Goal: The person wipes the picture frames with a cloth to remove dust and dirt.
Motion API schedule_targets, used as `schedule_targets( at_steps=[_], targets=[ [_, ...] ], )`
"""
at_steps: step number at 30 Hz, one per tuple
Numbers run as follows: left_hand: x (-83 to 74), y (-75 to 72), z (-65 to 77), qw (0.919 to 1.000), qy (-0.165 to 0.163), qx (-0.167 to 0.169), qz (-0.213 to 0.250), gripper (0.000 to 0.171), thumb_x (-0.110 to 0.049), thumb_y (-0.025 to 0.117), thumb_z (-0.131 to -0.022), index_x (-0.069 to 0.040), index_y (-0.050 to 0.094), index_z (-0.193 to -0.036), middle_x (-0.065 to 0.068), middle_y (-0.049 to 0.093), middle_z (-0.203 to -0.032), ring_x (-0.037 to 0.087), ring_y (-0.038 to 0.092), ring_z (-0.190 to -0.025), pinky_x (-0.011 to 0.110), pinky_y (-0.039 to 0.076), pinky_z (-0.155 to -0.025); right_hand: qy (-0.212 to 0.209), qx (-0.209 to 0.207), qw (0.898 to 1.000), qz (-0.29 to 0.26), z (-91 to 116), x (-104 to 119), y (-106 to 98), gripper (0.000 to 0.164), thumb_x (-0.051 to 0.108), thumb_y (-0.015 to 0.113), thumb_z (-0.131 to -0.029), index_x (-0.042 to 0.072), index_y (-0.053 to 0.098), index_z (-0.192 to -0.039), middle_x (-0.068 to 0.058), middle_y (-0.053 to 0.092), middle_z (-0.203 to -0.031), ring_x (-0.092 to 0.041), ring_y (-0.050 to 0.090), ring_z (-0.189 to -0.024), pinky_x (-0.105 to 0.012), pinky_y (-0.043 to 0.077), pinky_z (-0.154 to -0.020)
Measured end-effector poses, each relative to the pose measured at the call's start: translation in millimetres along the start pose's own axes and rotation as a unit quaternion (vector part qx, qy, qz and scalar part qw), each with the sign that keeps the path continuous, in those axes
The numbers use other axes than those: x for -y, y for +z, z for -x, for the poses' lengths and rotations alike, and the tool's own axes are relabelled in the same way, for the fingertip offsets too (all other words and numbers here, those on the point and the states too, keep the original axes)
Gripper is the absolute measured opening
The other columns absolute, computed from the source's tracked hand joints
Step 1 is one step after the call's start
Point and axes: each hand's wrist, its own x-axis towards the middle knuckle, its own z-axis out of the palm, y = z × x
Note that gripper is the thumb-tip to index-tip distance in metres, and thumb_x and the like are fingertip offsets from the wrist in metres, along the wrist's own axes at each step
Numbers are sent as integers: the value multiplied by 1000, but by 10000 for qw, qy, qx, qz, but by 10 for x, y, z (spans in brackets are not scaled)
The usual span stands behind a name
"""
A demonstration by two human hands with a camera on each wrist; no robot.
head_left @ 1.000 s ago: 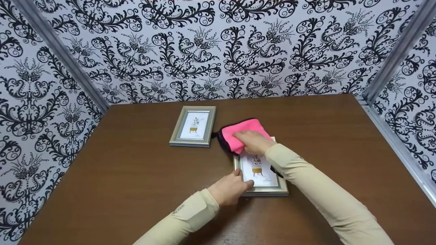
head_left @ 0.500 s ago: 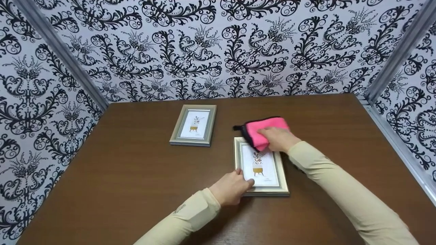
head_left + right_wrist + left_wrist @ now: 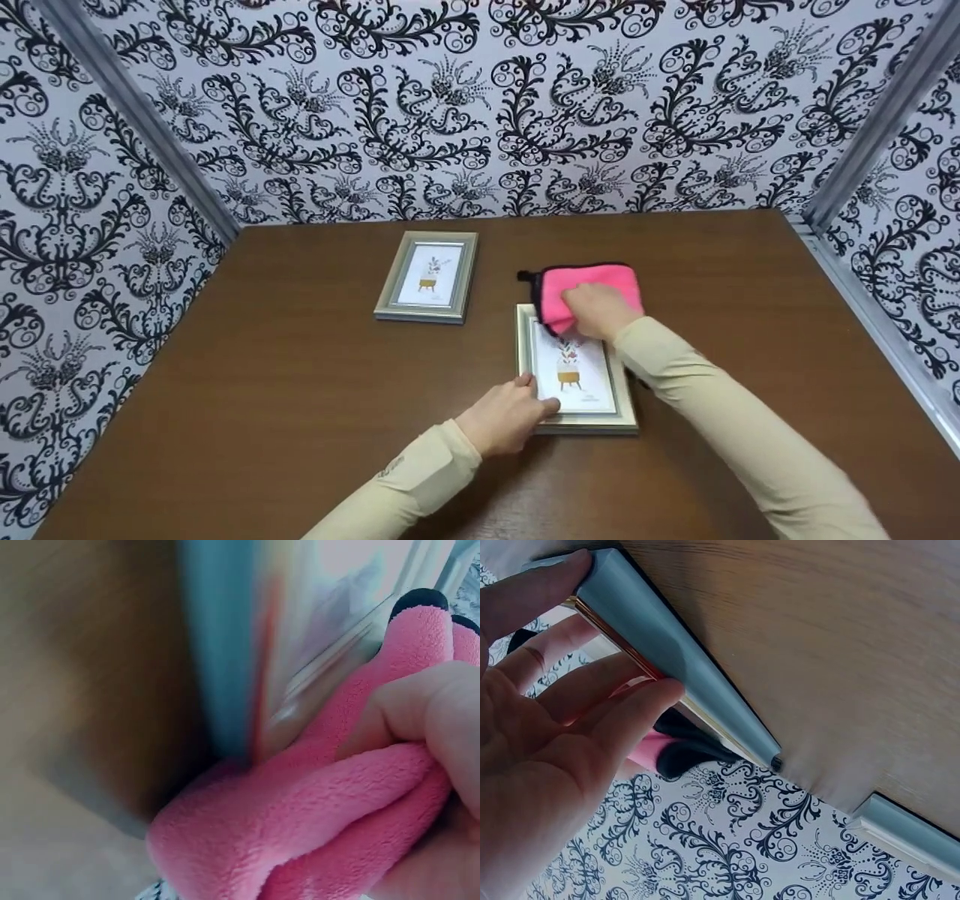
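A picture frame (image 3: 600,421) with a pale gold border lies on the brown table, its print a plant in a yellow pot. My left hand (image 3: 506,416) holds its near left corner, thumb at the bottom edge and fingers along the left side (image 3: 652,630). In my right hand (image 3: 600,309) is a folded pink cloth (image 3: 611,281) with black trim, laid over the frame's top end. The right wrist view shows the plush cloth (image 3: 262,817) gripped in bent fingers and wrapping over the frame's edge (image 3: 225,652). Cloth and hand hide the frame's upper right corner.
A second, similar picture frame (image 3: 427,276) lies further back on the left. Bare wood (image 3: 300,375) stretches left of the hands. Walls with black scrollwork (image 3: 420,112) close off the table's back and sides, with grey metal posts (image 3: 870,112) at the corners.
The right hand has moved the cloth rightward across the frame's top end, then slightly back left and nearer. The left hand has stayed at its corner, and both frames lie where they were.
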Motion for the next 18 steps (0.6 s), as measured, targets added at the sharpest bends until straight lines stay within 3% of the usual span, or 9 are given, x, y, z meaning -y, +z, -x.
schedule_targets(
  at_steps=[8, 18],
  targets=[
    [4, -1, 4, 9998, 16, -34, 213, 24, -7, 69, -66, -19, 57, -82, 2, 52, -67, 19, 54, -71, 29, 48, -51, -728, 85, 9964, -425, -231, 330, 87, 58, -4, 60, -69, 6, 48, -125, -17, 55, -115, -33, 53, -102, -43, 41, -88],
    [14, -41, -9, 9997, -10, -64, 235, 25, -8, 70, -60, -19, 58, -79, 2, 52, -66, 18, 53, -66, 29, 47, -53, -1010, -6, 9928, -638, -158, 168, 53, 64, -7, 62, -68, 8, 47, -128, -16, 49, -124, -30, 46, -112, -40, 33, -96]
  ],
)
